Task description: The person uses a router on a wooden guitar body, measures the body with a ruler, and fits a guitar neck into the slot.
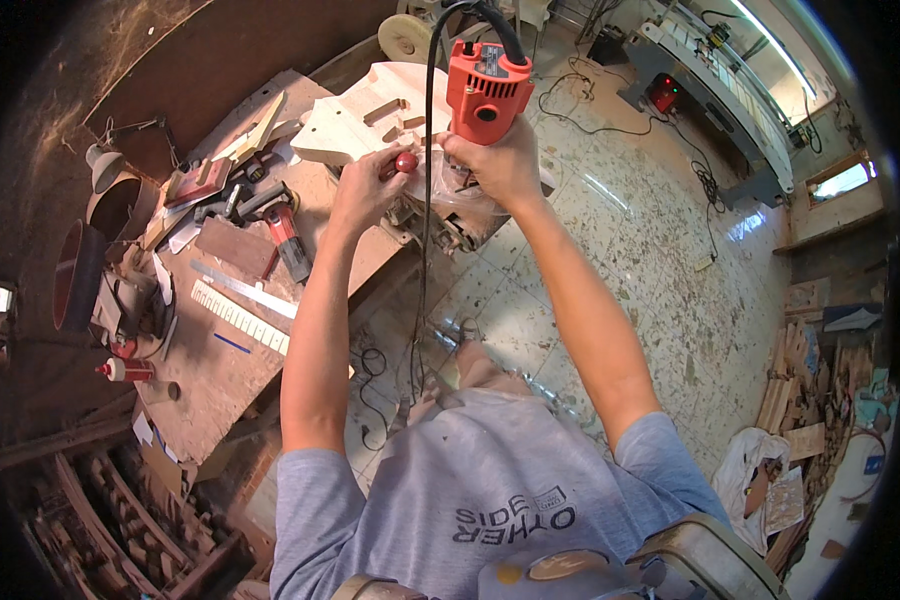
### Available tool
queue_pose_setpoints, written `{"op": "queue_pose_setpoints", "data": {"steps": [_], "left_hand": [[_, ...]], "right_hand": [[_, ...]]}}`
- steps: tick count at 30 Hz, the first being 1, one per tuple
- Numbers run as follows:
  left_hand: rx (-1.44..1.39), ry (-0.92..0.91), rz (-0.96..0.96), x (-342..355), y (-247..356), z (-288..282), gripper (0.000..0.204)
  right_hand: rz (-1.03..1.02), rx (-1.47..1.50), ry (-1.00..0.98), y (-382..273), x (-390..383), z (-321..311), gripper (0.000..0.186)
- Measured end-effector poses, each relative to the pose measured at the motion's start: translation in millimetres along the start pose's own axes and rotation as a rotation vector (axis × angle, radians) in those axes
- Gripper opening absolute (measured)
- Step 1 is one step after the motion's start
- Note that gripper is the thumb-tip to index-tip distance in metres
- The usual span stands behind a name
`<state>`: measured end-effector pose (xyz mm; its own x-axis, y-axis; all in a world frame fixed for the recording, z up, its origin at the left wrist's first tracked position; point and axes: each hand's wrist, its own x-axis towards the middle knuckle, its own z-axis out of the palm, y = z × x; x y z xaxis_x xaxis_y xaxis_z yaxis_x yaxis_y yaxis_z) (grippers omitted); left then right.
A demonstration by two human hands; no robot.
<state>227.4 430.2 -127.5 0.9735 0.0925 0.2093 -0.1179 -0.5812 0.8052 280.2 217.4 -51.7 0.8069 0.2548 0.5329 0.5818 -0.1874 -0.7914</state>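
Both my hands are stretched forward over the bench's far corner on a red router (485, 95). My right hand (508, 168) is closed round the lower part of its motor body. Fingers of my left hand (363, 190) are closed at the red ball knob (406, 162) on the router's side. A clear plastic piece (445, 185) shows between the hands; the bit is hidden. Just beyond lies a pale wooden guitar body (340, 128) with cut-out pockets. The router's black cable (429, 100) hangs down in front, between my arms.
On the bench (200, 400), left of my arm, lie a red angle grinder (288, 245), a metal ruler (242, 290), a slotted pale strip (240, 316), a blue pen (232, 343) and a bottle (125, 370). Loose cables (370, 375) trail across the floor. A long machine (715, 100) stands far right.
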Motion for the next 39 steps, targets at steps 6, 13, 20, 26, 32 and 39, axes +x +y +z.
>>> {"op": "queue_pose_setpoints", "data": {"steps": [6,13,20,26,32,39], "left_hand": [[0.186,0.013,0.103,3.0,0.4,4.8,0.045],[0.239,-0.017,0.121,6.1,0.3,10.0,0.041],[0.213,0.017,0.143,5.0,-4.1,10.5,0.042],[0.19,0.013,0.093,7.4,-1.8,10.4,0.045],[0.205,0.056,0.123,9.4,-4.3,11.2,0.05],[0.259,0.062,0.07,13.4,-4.3,7.8,0.066]], "right_hand": [[0.062,0.027,-0.03,0.3,-1.4,-11.3,0.023],[0.092,0.05,-0.058,9.0,0.2,-19.8,0.023],[0.055,0.071,-0.041,13.5,2.1,-15.6,0.023],[0.056,0.062,-0.065,14.7,6.0,-16.1,0.024],[0.073,0.078,-0.07,26.2,13.0,-9.2,0.023],[0.052,0.092,-0.067,31.0,21.5,-1.7,0.024]]}}
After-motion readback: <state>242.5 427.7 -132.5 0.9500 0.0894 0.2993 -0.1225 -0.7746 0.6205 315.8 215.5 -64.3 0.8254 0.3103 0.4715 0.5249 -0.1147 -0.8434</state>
